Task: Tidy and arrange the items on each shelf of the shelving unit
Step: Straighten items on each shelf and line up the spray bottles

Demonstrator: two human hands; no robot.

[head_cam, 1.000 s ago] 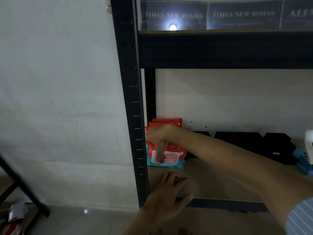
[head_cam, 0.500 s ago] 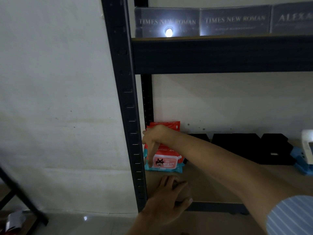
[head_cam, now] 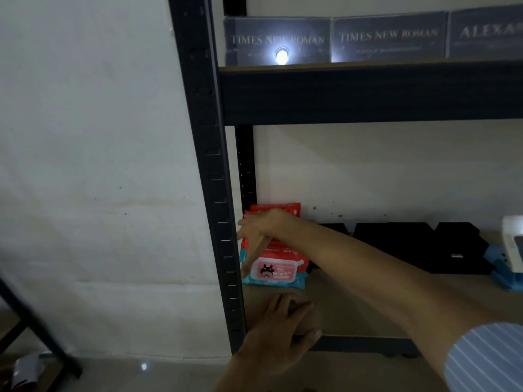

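At the far left of the shelf, the wipes pack was apparently touched by straight fingers of the right hand; the left hand was laid flat nearer, fingers relaxed.

1. Frame was dim throughout, colours muted and grainy.
2. A small round glare burned on the glossy box above the upper shelf; light came from the camera's side.
3. Wall read palest; shadow lay beneath that shelf.
4. Box lettering was soft; right hand was slightly blurred.
5. Post leaned with wide-angle distortion.
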